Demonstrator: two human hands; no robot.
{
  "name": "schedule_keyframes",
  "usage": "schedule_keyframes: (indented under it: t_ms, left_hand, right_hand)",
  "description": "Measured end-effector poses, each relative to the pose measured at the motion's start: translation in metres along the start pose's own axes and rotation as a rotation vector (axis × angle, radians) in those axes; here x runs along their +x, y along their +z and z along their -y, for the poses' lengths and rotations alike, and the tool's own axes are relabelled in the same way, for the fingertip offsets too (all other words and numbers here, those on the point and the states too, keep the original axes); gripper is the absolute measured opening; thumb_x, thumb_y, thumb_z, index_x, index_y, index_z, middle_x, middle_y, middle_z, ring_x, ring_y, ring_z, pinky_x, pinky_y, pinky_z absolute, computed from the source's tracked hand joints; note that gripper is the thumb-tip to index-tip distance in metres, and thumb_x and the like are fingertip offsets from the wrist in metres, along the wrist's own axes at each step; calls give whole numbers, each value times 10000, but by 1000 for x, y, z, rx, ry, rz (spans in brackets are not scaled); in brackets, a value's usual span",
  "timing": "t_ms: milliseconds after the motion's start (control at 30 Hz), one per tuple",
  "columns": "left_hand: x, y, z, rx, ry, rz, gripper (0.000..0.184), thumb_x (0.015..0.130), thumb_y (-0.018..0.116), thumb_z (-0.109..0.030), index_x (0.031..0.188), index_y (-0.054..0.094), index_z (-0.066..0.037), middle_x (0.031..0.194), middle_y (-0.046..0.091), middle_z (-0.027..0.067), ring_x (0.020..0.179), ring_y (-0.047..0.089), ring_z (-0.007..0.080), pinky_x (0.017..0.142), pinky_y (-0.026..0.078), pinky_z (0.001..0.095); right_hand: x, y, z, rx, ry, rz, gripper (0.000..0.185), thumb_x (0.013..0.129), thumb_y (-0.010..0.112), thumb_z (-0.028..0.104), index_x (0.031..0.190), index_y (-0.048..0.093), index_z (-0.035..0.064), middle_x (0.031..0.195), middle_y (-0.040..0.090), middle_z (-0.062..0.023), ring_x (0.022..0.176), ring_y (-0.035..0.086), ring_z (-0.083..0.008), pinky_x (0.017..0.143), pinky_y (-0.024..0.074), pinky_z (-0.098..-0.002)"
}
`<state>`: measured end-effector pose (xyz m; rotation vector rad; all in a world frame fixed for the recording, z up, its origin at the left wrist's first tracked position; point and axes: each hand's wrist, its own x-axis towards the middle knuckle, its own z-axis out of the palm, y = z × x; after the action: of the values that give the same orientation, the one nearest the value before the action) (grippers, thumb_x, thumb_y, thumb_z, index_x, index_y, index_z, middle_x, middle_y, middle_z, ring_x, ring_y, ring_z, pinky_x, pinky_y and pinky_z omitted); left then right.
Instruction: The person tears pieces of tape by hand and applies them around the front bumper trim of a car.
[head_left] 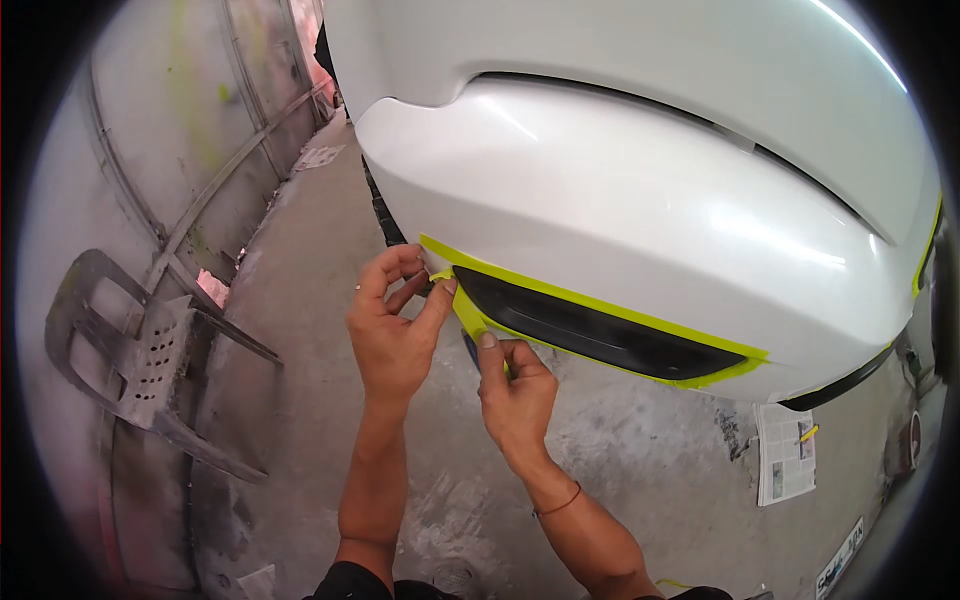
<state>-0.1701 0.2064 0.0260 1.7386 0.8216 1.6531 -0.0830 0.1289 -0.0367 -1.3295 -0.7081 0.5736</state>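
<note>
A white car bumper (620, 220) fills the upper right of the head view. Yellow-green masking tape (600, 297) frames a black recessed panel (590, 320) low on it. My left hand (392, 335) is at the panel's left corner, thumb and fingers closed on a small torn-looking end of tape. Just below and to the right, my right hand (517, 395) pinches a strip of the same tape (466, 308), which runs along the left end of the panel. Something dark blue shows behind my right fingers; its kind is hidden.
A grimy plastic chair (135, 350) stands at left beside a paint-marked wall (150, 120). On the concrete floor (290, 400) at right lies folded newspaper (785, 460) with a small yellow object (809, 433) on it. A number plate (840, 560) lies at lower right.
</note>
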Motion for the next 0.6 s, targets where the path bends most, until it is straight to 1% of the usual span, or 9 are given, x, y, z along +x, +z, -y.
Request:
schedule_keyframes:
  t_ms: [133,167,200,233,300,333,400,500,600]
  left_hand:
    - [-1,3,2,88,84,-31,363,853,747,-5,1187,605,15,1092,644,102,1050,624,166,951,530,334]
    - [-1,2,3,88,83,-30,363,853,747,-5,1187,605,15,1092,644,102,1050,624,166,951,530,334]
    - [-1,2,6,144,172,-37,356,851,750,-8,1179,613,12,1100,647,102,1045,632,172,946,530,339]
    - [-1,2,7,201,260,-45,350,849,753,-11,1172,620,10,1108,651,103,1040,640,178,941,530,343]
    - [-2,2,10,228,289,-52,342,851,754,-15,1168,626,6,1121,654,104,1041,647,186,938,530,347]
    - [-2,3,10,257,318,-62,335,853,755,-19,1164,631,2,1133,656,106,1041,655,194,935,529,352]
    - [-2,3,11,247,314,-64,337,858,753,-24,1170,630,0,1147,656,109,1049,657,199,934,530,352]
    - [-4,6,11,229,303,-74,336,865,749,-27,1179,630,-4,1168,655,111,1059,660,204,930,532,351]
    - [-6,8,11,219,300,-80,332,871,742,-25,1182,630,-6,1187,649,111,1064,657,204,922,536,351]
  right_hand:
    - [-19,-7,-1,-85,-92,53,283,925,723,269,1015,696,1,635,635,-105,534,563,-127,523,449,-293]
    - [-28,-5,-1,-59,-232,20,262,917,728,221,1076,687,17,702,659,-126,566,609,-170,536,479,-310]
    - [-33,-5,0,-33,-372,-13,274,908,733,172,1137,677,32,769,682,-148,598,654,-214,550,509,-328]
    - [-31,-5,-4,-34,-371,-13,274,908,733,172,1137,677,32,769,682,-148,598,654,-214,550,509,-328]
    - [-24,-6,-15,-172,-656,-78,412,855,741,68,1256,653,85,880,673,-142,650,679,-275,562,544,-344]
    - [-20,-9,-19,-173,-654,-80,412,855,741,68,1256,653,85,880,673,-142,650,679,-275,562,544,-344]
    - [-10,-21,-22,-478,-792,-68,580,778,712,-22,1329,635,143,892,622,-121,621,663,-261,543,551,-354]
    - [-2,-31,-17,-638,-845,36,689,719,681,-39,1364,620,195,885,562,-95,573,637,-228,514,549,-348]
    - [2,-31,-10,-754,-803,76,719,715,657,-21,1390,600,218,854,534,-84,540,611,-224,494,548,-349]
